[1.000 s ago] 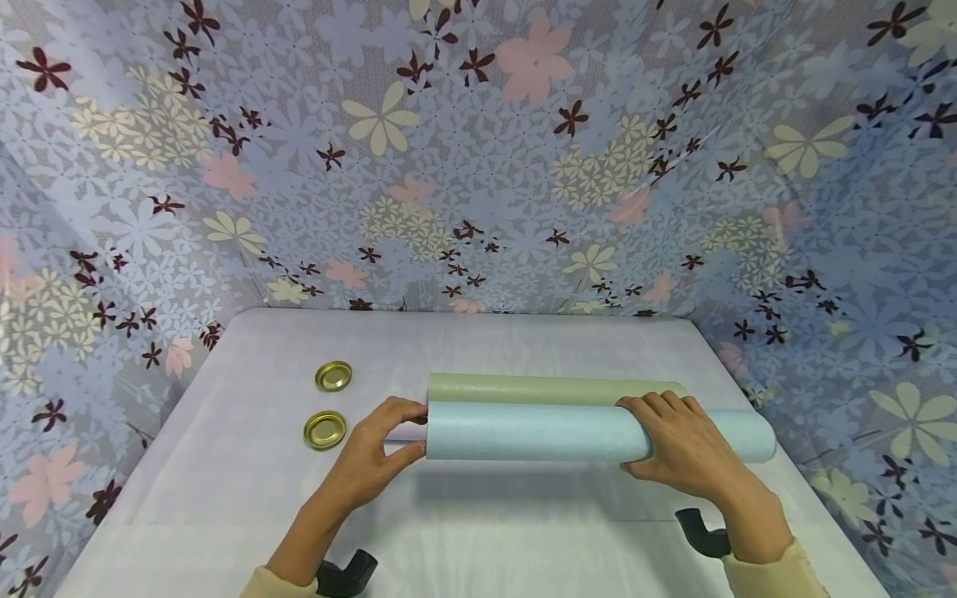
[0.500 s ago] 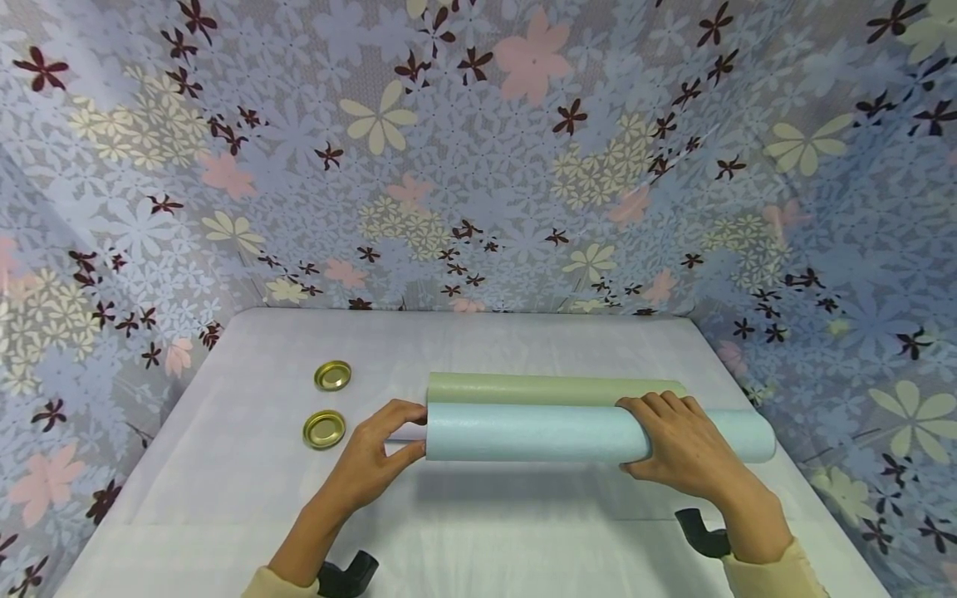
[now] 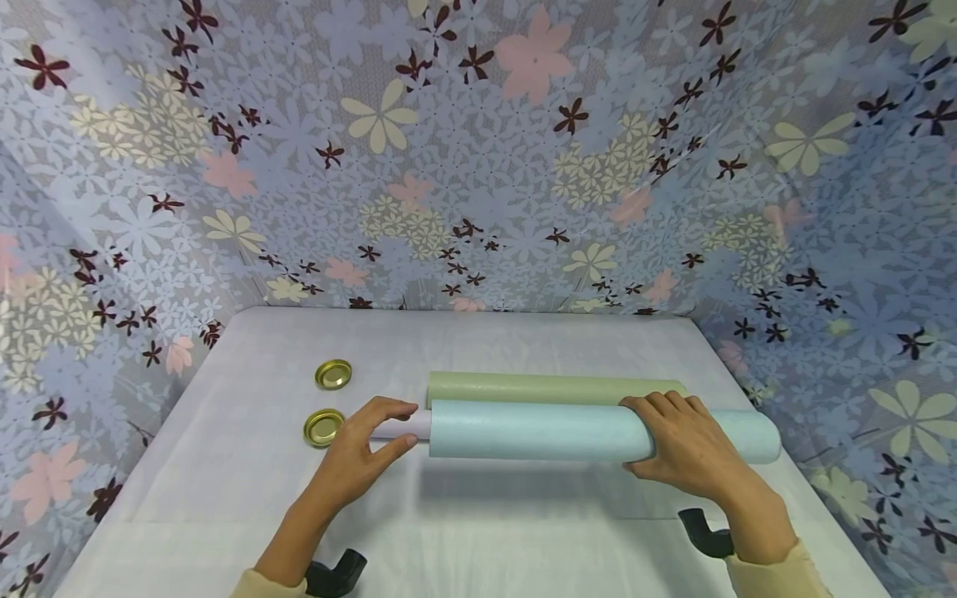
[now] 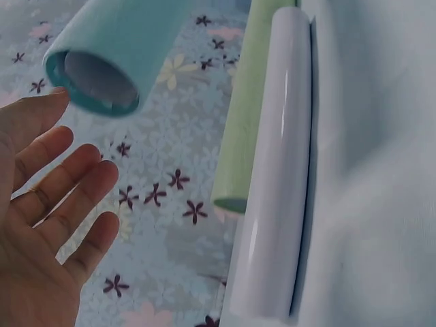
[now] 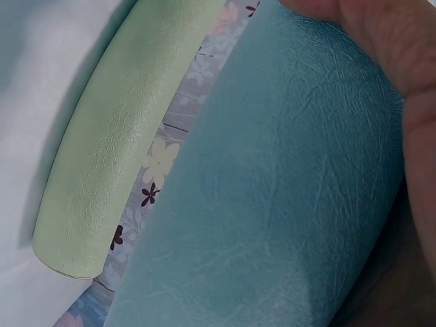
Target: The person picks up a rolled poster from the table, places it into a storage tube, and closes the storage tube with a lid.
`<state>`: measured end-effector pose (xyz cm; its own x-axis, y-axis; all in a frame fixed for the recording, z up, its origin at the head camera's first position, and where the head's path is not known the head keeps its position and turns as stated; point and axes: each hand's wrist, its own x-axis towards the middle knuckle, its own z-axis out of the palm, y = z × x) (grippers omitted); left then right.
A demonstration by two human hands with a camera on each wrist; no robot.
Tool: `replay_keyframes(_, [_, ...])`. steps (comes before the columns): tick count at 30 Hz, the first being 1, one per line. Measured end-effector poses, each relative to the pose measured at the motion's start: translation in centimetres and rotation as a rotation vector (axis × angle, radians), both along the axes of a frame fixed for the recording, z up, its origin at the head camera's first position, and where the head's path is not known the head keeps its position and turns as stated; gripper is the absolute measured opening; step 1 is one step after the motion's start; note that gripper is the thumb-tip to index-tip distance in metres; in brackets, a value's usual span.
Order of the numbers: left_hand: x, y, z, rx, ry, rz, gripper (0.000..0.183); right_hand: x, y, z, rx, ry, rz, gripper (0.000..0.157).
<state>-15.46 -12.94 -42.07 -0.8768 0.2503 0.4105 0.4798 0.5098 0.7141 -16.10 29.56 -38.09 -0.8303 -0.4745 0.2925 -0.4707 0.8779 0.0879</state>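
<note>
My right hand (image 3: 680,440) grips a light blue tube (image 3: 538,430) near its right part, holding it level above the table. In the left wrist view, the blue tube's open end (image 4: 92,78) shows a pale surface inside. My left hand (image 3: 366,448) is just left of that end, fingers apart with nothing between them; one fingertip is right at the rim in the left wrist view. Below lies a glossy white roll (image 4: 276,163) beside a pale green tube (image 4: 242,136). From the head camera, the blue tube hides most of the white roll and part of the green tube.
Two gold round lids (image 3: 332,374) lie on the left of the table, one behind the other. A white cloth (image 3: 463,540) covers the table. Floral fabric (image 3: 478,166) hangs behind it and at both sides.
My left hand has let go of the blue tube's left end and moved a little left, its fingers parting. The blue tube has shifted very slightly right in my right hand.
</note>
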Motion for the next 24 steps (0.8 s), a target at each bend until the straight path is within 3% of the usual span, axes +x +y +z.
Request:
replay_keyframes(12, [-1.0,-4.2,-0.6,-0.117,0.010,0.172,0.041,0.2,0.4,0.0,-0.009,-0.007,-0.018,0.080])
replay_keyframes(24, [-2.3,-7.6,-1.1,-0.223,-0.130,0.233,0.048,0.5,0.8,-0.1,-0.014,0.002,-0.021,0.079])
